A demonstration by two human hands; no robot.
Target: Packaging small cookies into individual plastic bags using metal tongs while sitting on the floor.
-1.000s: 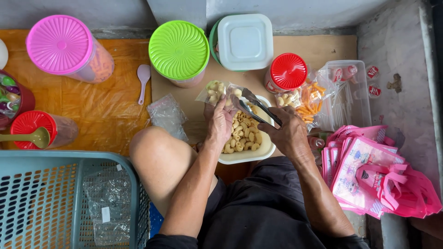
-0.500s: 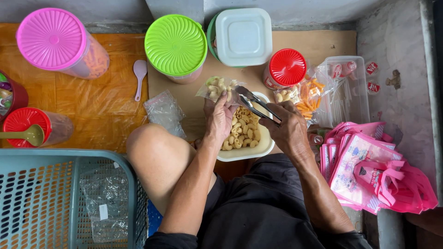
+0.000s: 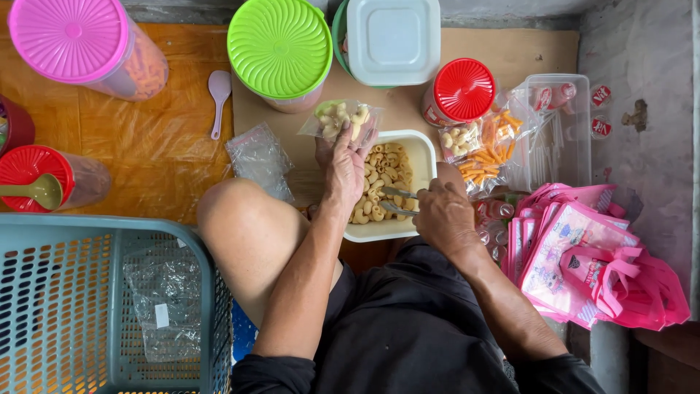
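My left hand (image 3: 344, 164) holds a small clear plastic bag (image 3: 341, 120) partly filled with pale curled snack pieces, above the far edge of a cream rectangular tray (image 3: 426, 157). The tray holds several of the same curled pieces. My right hand (image 3: 445, 215) grips metal tongs (image 3: 397, 201) whose tips reach into the tray's snack pile. My bare left knee (image 3: 244, 219) is raised just left of the tray.
Round tubs with pink (image 3: 69, 36), green (image 3: 281, 45) and red (image 3: 463, 89) lids and a white-lidded box (image 3: 392, 38) stand behind. Filled snack bags (image 3: 481, 146), a clear box (image 3: 565, 124), pink bags (image 3: 583, 255), empty bags (image 3: 255, 157), a spoon (image 3: 219, 91), a teal basket (image 3: 95, 306).
My right hand has come down toward me, lowering the tongs from above the tray into the snack pile. My left hand has lifted the small bag toward the tray's far edge.
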